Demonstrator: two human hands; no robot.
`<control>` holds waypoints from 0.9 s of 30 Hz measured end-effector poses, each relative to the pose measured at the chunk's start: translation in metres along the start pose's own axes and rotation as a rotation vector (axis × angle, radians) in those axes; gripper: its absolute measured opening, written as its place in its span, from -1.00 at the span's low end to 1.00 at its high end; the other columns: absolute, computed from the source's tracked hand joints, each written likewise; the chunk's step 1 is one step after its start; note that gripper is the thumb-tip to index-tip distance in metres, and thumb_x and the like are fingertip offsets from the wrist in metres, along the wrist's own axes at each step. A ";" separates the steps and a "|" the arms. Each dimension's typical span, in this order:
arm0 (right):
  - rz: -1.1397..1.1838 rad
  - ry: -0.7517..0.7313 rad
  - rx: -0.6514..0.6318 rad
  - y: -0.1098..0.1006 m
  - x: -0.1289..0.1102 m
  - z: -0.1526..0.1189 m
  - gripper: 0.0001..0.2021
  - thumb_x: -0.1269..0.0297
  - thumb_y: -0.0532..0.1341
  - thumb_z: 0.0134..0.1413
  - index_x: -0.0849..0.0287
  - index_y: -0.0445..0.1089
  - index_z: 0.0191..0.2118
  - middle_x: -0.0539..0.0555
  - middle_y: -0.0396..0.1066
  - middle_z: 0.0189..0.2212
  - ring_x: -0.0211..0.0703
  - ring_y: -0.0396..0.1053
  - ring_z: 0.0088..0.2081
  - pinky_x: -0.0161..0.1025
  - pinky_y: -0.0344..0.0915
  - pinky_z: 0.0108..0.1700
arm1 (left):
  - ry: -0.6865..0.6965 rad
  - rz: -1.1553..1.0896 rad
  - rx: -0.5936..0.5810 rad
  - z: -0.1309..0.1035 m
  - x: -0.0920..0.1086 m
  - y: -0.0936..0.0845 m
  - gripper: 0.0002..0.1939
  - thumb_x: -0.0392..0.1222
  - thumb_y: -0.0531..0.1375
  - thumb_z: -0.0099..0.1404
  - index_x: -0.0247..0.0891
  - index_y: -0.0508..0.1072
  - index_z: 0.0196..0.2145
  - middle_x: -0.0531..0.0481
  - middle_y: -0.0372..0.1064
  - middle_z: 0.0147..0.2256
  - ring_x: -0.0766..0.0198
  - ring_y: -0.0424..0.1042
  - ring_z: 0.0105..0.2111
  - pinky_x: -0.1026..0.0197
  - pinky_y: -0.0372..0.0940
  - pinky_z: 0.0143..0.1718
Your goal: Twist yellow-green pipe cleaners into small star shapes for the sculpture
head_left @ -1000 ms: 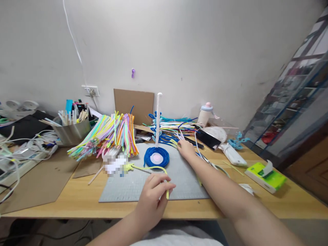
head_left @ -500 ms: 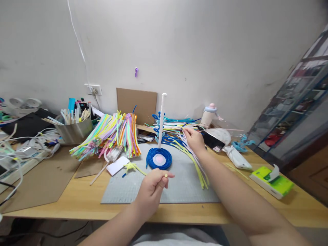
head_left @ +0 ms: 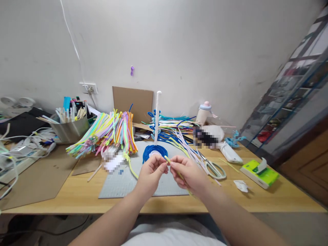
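My left hand (head_left: pixel 153 171) pinches the end of a yellow-green pipe cleaner (head_left: pixel 132 171), whose length trails left over the grey mat (head_left: pixel 115 186). Beside it, my right hand (head_left: pixel 185 170) is closed on another yellow pipe cleaner (head_left: pixel 167 159), its tip between the two hands. The fingertips of both hands nearly meet. Just behind them a blue coiled disc (head_left: pixel 147 152) with a pale centre is partly hidden. A white fuzzy stem (head_left: pixel 157 116) stands upright behind the disc, with blue loops (head_left: pixel 154 128) around it.
Colourful pipe cleaners (head_left: pixel 110 131) lie at the left, near a metal cup (head_left: pixel 69 128) of sticks. Loose strands (head_left: pixel 184 140) spread behind my right hand. Scissors (head_left: pixel 216 170), a white glue gun-like object (head_left: pixel 231 152) and a green tissue pack (head_left: pixel 261 172) are at the right.
My right hand has come back from the loose strands to my left hand, bringing a yellow pipe cleaner. Scissors and a crumpled tissue now show at the right. The view has shifted slightly.
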State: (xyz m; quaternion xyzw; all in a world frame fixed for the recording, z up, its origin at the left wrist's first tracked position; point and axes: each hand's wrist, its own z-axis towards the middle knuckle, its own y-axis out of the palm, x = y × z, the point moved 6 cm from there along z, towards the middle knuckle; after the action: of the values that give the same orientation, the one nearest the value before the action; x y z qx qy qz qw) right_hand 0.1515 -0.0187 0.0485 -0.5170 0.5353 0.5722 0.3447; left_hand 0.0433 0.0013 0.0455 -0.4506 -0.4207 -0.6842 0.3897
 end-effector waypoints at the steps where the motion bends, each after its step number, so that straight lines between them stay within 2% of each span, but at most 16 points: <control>1: 0.028 -0.011 0.021 0.000 0.005 0.001 -0.77 0.16 0.22 -0.07 0.16 0.17 -0.44 -0.16 0.20 -0.68 -0.49 -0.03 -0.78 -0.50 -0.11 -0.79 | -0.010 0.009 0.003 -0.001 -0.002 0.000 -0.82 -0.13 0.21 0.13 -0.29 0.32 -0.40 0.06 0.28 -0.49 0.40 0.26 -0.50 0.31 0.17 -0.44; 4: 0.076 -0.022 0.077 0.000 0.015 0.001 -0.79 0.23 0.24 -0.12 0.16 0.19 -0.40 -0.19 0.19 -0.70 -0.51 -0.08 -0.79 -0.52 -0.18 -0.78 | -0.041 0.053 0.030 -0.004 -0.005 -0.003 -0.80 -0.12 0.23 0.10 -0.29 0.34 -0.40 0.06 0.25 -0.49 0.42 0.21 -0.53 0.34 0.12 -0.52; 8: 0.085 0.019 0.077 0.003 0.026 -0.005 -0.75 0.22 0.23 -0.12 0.15 0.23 -0.28 -0.21 0.16 -0.71 -0.53 -0.17 -0.81 -0.52 -0.27 -0.78 | -0.090 0.044 0.056 -0.008 -0.008 -0.005 -0.76 -0.12 0.27 0.04 -0.28 0.30 -0.41 0.09 0.25 -0.51 0.43 0.21 -0.56 0.36 0.10 -0.56; 14: -0.038 -0.044 0.119 -0.005 0.038 -0.008 -0.75 0.10 0.20 -0.04 0.19 0.26 -0.36 -0.21 0.09 -0.79 -0.49 -0.11 -0.80 -0.51 -0.18 -0.78 | -0.102 0.056 0.089 -0.012 -0.015 -0.005 -0.73 -0.15 0.28 0.01 -0.27 0.28 -0.39 0.12 0.24 -0.52 0.43 0.23 -0.56 0.36 0.14 -0.53; 18: -0.117 -0.124 0.155 -0.008 0.036 -0.010 -0.78 0.12 0.18 -0.03 0.19 0.28 -0.39 -0.17 0.17 -0.71 -0.48 -0.02 -0.80 -0.48 -0.10 -0.80 | -0.135 0.180 0.056 -0.013 -0.019 -0.006 -0.80 -0.14 0.24 0.06 -0.31 0.34 -0.41 0.10 0.26 -0.55 0.40 0.24 -0.55 0.32 0.17 -0.49; 21: -0.132 -0.149 0.135 -0.005 0.033 -0.011 -0.77 0.10 0.16 0.00 0.19 0.26 -0.41 -0.13 0.22 -0.63 -0.46 0.04 -0.78 -0.46 -0.03 -0.79 | -0.098 0.238 0.030 -0.014 -0.015 -0.007 -0.82 -0.15 0.23 0.08 -0.30 0.34 -0.47 0.08 0.27 -0.55 0.37 0.27 -0.51 0.30 0.18 -0.44; 27: -0.230 -0.162 0.143 -0.005 0.031 -0.011 -0.77 0.13 0.12 0.07 0.20 0.26 -0.43 -0.14 0.13 -0.70 -0.44 0.00 -0.71 -0.45 -0.07 -0.70 | -0.002 0.364 -0.018 -0.019 -0.011 -0.010 -0.86 -0.16 0.20 0.13 -0.29 0.36 -0.43 0.04 0.28 -0.48 0.35 0.27 -0.46 0.30 0.19 -0.40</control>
State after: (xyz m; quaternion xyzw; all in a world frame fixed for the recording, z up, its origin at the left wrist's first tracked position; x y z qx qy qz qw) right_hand 0.1518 -0.0335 0.0187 -0.5011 0.4825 0.5292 0.4859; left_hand 0.0319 -0.0113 0.0278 -0.5234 -0.3266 -0.6055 0.5027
